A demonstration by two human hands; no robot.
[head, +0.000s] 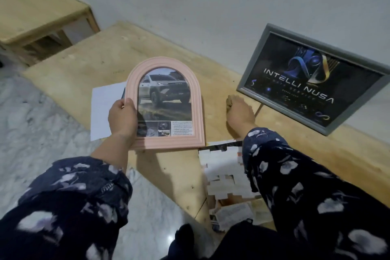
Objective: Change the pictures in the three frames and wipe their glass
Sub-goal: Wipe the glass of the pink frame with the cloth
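Note:
My left hand [123, 118] grips the left edge of a pink arched frame [197, 112], holding it tilted over the low wooden table [101, 57]. The frame shows a picture of a white pickup truck. My right hand [238, 111] is on the table to the right of it, fingers curled round a small beige wad, likely a cloth [229, 99]. A grey rectangular frame [249, 69] with a dark "INTELLI NUSA" picture leans against the wall at the right. A third frame is not in view.
A white sheet of paper [105, 107] lies on the table behind the pink frame. Loose magazine pages [223, 177] lie at the table's near edge under my right forearm. Another wooden table [31, 10] stands at the back left. The floor [31, 122] is marble.

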